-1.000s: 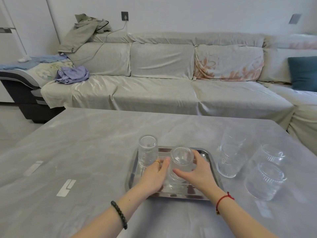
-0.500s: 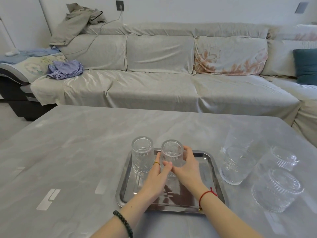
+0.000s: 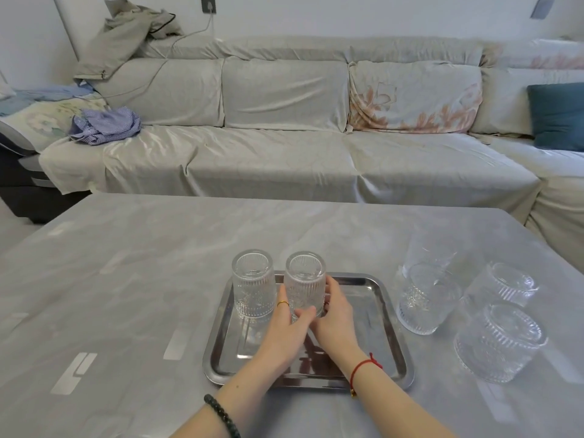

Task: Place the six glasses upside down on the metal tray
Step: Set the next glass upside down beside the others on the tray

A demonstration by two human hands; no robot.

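Note:
A metal tray (image 3: pixel 373 330) lies on the grey table in front of me. At its far left corner a ribbed glass (image 3: pixel 252 284) stands upside down. Just to its right a second ribbed glass (image 3: pixel 305 281) stands upside down at the tray's far edge, and both my left hand (image 3: pixel 286 327) and my right hand (image 3: pixel 336 314) wrap around its lower part. Several more clear glasses stand on the table to the right of the tray: one near the tray (image 3: pixel 425 300), one behind it (image 3: pixel 431 248), and two further right (image 3: pixel 502 286) (image 3: pixel 502 343).
The grey table (image 3: pixel 132 279) spreads wide to the left of the tray. Behind it runs a long covered sofa (image 3: pixel 284 153) with clothes, a cable and a teal cushion (image 3: pixel 557 116).
Both hands have slid the second glass from the tray's middle to its far edge, beside the first glass. My view has tilted slightly downward and nearer.

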